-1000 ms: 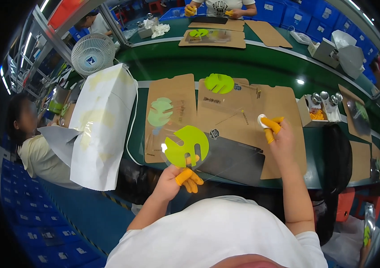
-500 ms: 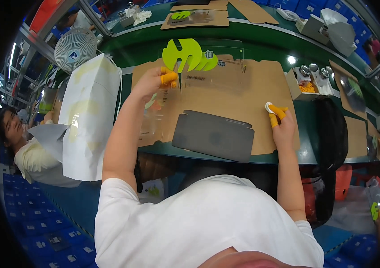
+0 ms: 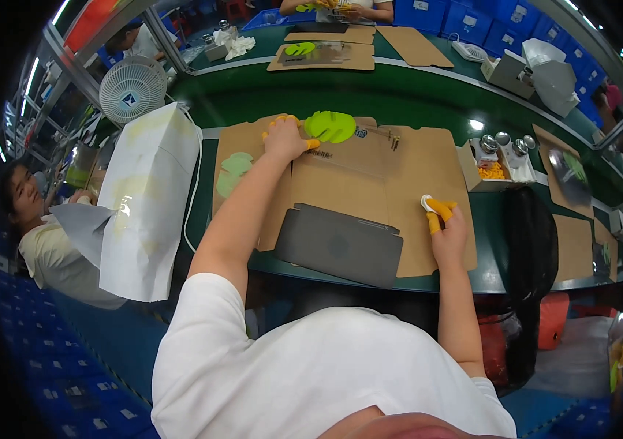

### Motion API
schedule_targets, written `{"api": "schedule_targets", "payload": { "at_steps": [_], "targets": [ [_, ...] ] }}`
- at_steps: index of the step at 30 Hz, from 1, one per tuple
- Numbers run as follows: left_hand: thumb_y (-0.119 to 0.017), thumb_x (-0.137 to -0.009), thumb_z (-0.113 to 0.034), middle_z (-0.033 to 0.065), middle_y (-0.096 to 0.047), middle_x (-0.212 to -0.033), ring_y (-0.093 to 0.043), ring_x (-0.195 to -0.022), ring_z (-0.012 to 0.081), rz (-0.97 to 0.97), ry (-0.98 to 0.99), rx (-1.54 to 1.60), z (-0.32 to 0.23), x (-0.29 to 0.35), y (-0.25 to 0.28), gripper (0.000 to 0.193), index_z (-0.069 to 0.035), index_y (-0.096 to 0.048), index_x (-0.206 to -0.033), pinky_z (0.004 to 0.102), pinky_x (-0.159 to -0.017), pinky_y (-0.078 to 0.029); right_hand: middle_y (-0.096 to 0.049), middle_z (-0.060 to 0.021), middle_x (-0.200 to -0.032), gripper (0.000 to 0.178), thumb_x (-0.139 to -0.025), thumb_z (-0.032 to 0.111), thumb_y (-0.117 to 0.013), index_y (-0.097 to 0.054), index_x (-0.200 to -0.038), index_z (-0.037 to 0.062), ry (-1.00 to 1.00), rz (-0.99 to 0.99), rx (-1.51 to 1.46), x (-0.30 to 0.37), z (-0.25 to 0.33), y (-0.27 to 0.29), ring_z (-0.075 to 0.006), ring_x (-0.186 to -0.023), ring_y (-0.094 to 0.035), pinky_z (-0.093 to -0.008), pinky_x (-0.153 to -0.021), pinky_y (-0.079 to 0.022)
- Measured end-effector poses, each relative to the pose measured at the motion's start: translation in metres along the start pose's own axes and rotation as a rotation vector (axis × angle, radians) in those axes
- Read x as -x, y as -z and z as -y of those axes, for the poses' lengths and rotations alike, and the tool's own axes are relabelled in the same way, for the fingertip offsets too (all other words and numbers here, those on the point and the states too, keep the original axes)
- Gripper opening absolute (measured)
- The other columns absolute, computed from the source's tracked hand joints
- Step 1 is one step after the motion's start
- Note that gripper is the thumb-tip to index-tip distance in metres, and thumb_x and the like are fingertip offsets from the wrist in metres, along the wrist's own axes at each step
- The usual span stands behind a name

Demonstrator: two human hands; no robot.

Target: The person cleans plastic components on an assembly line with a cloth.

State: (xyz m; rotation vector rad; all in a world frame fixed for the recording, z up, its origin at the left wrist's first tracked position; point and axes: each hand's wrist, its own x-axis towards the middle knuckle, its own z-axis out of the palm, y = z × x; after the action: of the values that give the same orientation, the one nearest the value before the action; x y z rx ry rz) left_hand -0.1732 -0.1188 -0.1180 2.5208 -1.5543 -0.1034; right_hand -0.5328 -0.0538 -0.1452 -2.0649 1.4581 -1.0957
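My left hand (image 3: 287, 139), yellow cots on its fingers, is at the left end of a clear plastic sheet (image 3: 370, 150) with a bright green leaf-like print (image 3: 330, 126). Its thumb and fingers are spread apart, and the sheet lies low over brown cardboard (image 3: 428, 157). My right hand (image 3: 448, 230), also in yellow cots, pinches a small round white pad (image 3: 426, 203) above the cardboard's right part. Between my arms, a dark grey flat panel (image 3: 339, 245) lies at the near edge. A second clear sheet with a pale green print (image 3: 234, 173) lies beside my left forearm.
A white paper-covered box (image 3: 147, 197) and a white fan (image 3: 133, 88) stand left. A tray (image 3: 483, 179) with metal-topped bottles and orange cots sits right, near a black cloth-like bundle (image 3: 527, 249). People work left, right and across the green table.
My left hand has moved right, and the green-printed sheet has gone from raised and tilted to nearly flat on the cardboard. My right hand keeps hold of the pad.
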Motion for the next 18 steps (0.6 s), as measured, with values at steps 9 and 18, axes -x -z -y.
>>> {"api": "schedule_targets", "payload": {
  "at_steps": [9,18],
  "targets": [
    [-0.076,-0.067,-0.026,0.0230,-0.051,-0.104,-0.057,-0.084,0.0332,-0.507,0.116,0.537,0.068,-0.036,0.056,0.078,0.004,-0.038,-0.127,0.0369,-0.072,-0.048,-0.055,-0.0110,-0.093,0.019,-0.077,0.001,-0.062,-0.062,-0.096,-0.0007,0.073,-0.048,-0.077,0.001,-0.005,0.000,-0.0264,-0.085,-0.056,-0.0295,-0.073,-0.045],
    [-0.048,-0.088,-0.011,0.0089,-0.054,-0.086,-0.051,-0.059,0.0161,-0.999,0.299,1.494,0.253,0.004,0.242,0.042,-0.011,-0.039,-0.129,0.0294,-0.052,-0.046,-0.054,-0.0109,-0.092,0.018,-0.078,0.001,-0.062,-0.062,-0.096,-0.0011,0.057,0.007,-0.151,0.007,-0.002,0.004,-0.0258,-0.087,-0.056,-0.0294,-0.074,-0.045]
  ]
}}
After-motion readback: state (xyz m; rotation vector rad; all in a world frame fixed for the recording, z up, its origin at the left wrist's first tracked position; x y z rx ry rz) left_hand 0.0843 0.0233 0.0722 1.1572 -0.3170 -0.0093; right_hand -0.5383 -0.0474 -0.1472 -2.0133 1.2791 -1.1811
